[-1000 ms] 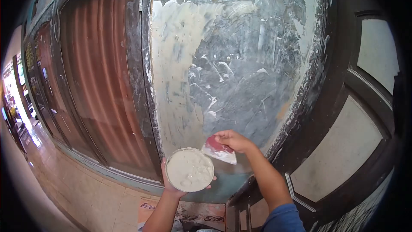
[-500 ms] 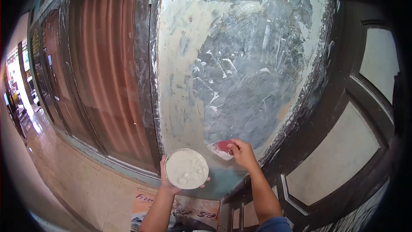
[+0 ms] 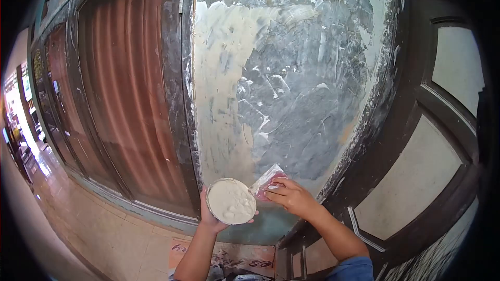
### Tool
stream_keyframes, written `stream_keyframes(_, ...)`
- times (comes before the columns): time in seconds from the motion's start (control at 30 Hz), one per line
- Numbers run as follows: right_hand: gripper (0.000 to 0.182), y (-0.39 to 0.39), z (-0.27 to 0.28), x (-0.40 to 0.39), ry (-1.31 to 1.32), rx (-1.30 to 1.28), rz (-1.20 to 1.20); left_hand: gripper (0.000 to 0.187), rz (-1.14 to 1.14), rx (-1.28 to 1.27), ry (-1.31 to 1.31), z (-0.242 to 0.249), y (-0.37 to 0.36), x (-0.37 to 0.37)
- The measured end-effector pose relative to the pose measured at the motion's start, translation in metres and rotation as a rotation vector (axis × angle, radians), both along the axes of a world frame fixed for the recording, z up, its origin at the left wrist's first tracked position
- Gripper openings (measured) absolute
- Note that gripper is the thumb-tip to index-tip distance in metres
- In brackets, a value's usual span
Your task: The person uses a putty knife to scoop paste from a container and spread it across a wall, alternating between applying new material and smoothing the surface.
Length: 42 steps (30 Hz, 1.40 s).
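Observation:
My left hand (image 3: 211, 213) is closed round the underside and side of a round bowl of putty (image 3: 231, 201), held level in front of the wall. The off-white putty inside has a rough, dug-up surface on its right side. My right hand (image 3: 292, 198) grips a red putty scraper (image 3: 270, 182) whose blade is smeared with white putty. The scraper's lower left edge is right at the bowl's right rim. Behind both hands rises a grey wall (image 3: 302, 109), with a cream putty coat (image 3: 216, 88) down its left side and across part of its upper area.
A dark-framed window with a reddish-brown curtain (image 3: 125, 83) stands to the left. On the right is a dark wooden door with pale panels (image 3: 416, 177). A printed orange sheet (image 3: 255, 257) lies on the tiled floor (image 3: 125, 244) below my hands.
My right hand has turned the scraper, swinging its blade upward, and brought it left and down from the wall to the bowl's rim. The bowl has stayed nearly in place.

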State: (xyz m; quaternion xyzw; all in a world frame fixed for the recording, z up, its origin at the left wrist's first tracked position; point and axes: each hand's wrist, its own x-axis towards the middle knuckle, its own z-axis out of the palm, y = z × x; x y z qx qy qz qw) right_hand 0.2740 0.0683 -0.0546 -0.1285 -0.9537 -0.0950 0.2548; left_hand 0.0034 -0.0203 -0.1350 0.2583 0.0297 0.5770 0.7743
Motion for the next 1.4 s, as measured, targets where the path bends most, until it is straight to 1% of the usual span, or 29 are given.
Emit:
stream_keyframes(0.07,0.04,0.0,0.001,-0.005,-0.022,0.034,-0.007,0.115,-0.018,0.014,0.018,0.0,0.003,-0.005)
stream_keyframes(0.13,0.037,-0.005,0.004,-0.009,-0.121,0.132,-0.003,0.114,-0.036,0.028,0.035,0.001,0.004,-0.009)
stream_keyframes(0.17,0.037,-0.006,0.005,-0.012,-0.117,0.134,-0.006,0.114,-0.04,0.017,0.059,0.003,0.004,-0.01)
stream_keyframes(0.23,0.036,-0.009,0.005,-0.016,-0.146,0.233,0.029,0.114,-0.051,0.006,0.086,0.004,0.005,-0.015)
stream_keyframes(0.3,0.036,-0.014,0.012,-0.018,-0.149,0.231,0.019,0.114,-0.138,0.011,0.001,0.002,0.007,-0.018)
stream_keyframes(0.5,0.038,-0.015,0.008,-0.019,-0.112,0.204,-0.026,0.112,-0.164,0.023,-0.02,0.008,0.005,-0.024)
stream_keyframes(0.7,0.04,-0.016,0.001,-0.022,-0.057,0.169,-0.068,0.112,-0.161,0.04,0.047,0.006,0.008,-0.027)
stream_keyframes(0.87,0.042,-0.013,0.001,-0.026,-0.006,0.125,-0.086,0.111,-0.205,0.03,0.034,0.002,0.011,-0.028)
stream_keyframes(0.97,0.044,-0.008,-0.001,-0.03,0.039,0.108,-0.094,0.11,-0.217,0.032,0.047,0.0,0.013,-0.028)
stream_keyframes(1.03,0.044,-0.002,0.0,-0.034,0.153,0.109,-0.132,0.11,-0.223,0.039,0.055,-0.002,0.013,-0.028)
stream_keyframes(1.07,0.044,0.003,0.001,-0.035,0.155,0.111,-0.132,0.11,-0.243,0.056,0.048,-0.003,0.013,-0.028)
stream_keyframes(1.13,0.036,0.012,0.005,-0.037,0.297,-0.033,-0.232,0.111,-0.261,0.072,0.043,-0.005,0.012,-0.031)
stream_keyframes(1.17,0.036,0.017,0.009,-0.039,0.298,-0.032,-0.23,0.112,-0.278,0.059,0.009,-0.005,0.011,-0.032)
stream_keyframes(1.23,0.023,0.028,0.027,-0.046,0.545,-0.11,-0.312,0.113,-0.29,0.051,-0.024,-0.002,0.008,-0.036)
stream_keyframes(1.27,0.023,0.038,0.033,-0.048,0.545,-0.109,-0.308,0.114,-0.304,0.042,-0.075,0.0,0.006,-0.038)
stream_keyframes(1.3,0.02,0.051,0.036,-0.051,0.601,-0.116,-0.368,0.116,-0.319,0.033,-0.128,0.002,0.005,-0.04)
stream_keyframes(1.33,0.018,0.06,0.043,-0.054,0.657,-0.122,-0.427,0.116,-0.315,0.035,-0.128,0.001,0.005,-0.043)
stream_keyframes(1.4,0.017,0.068,0.061,-0.063,0.636,-0.118,-0.409,0.117,-0.267,0.047,-0.091,0.001,0.004,-0.05)
